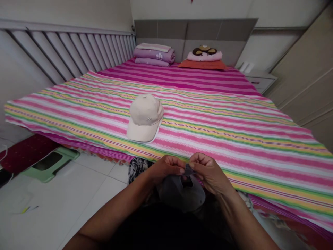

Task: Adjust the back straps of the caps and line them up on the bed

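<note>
A dark grey cap (pixel 179 196) is held low in front of my body, its rear opening and strap facing up toward me. My left hand (pixel 169 168) pinches the left part of the strap between thumb and fingers. From the other side, my right hand (pixel 206 170) grips the strap's right part, thumb on top. The fingertips of both hands nearly meet over the strap, so its fastening is mostly hidden. Farther forward, a beige cap (pixel 144 113) with a small stripe logo rests on the bed, brim toward me.
A striped sheet (pixel 221 121) covers the near half of the bed. Folded purple bedding (pixel 154 55) and a pink pile (pixel 204 56) sit by the headboard (pixel 169 29). On the floor at left is a green stool (pixel 56 163). A white nightstand (pixel 262 81) stands at the far right.
</note>
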Demonstrator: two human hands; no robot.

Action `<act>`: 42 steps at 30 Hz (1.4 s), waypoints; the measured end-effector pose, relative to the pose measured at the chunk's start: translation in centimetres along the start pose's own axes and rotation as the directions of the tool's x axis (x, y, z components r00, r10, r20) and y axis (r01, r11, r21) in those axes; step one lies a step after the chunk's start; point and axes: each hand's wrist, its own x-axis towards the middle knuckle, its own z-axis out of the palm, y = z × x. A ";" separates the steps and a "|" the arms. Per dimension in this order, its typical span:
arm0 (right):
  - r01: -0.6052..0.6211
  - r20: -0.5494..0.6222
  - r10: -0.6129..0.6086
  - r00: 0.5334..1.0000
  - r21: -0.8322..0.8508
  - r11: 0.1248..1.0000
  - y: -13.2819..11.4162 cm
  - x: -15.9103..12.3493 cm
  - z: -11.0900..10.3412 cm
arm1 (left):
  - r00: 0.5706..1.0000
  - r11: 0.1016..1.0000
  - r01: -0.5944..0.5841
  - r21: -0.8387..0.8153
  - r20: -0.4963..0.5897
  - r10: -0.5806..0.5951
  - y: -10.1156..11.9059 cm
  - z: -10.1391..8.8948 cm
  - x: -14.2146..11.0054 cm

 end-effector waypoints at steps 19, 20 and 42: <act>0.187 -0.013 -0.193 0.981 -0.204 0.961 1.0 -0.2 0.5 | 0.999 0.995 0.038 -0.091 -0.026 -0.041 -0.1 0.1 0.0; 0.191 -0.013 -0.199 0.980 -0.222 0.956 1.0 -0.2 0.5 | 0.999 0.995 0.036 -0.090 -0.027 -0.039 -0.1 0.1 0.1; 0.257 0.144 -0.213 0.966 -0.499 0.828 0.0 -0.7 -1.7 | 0.999 0.999 -0.012 -0.041 -0.051 0.010 0.0 -0.3 -0.1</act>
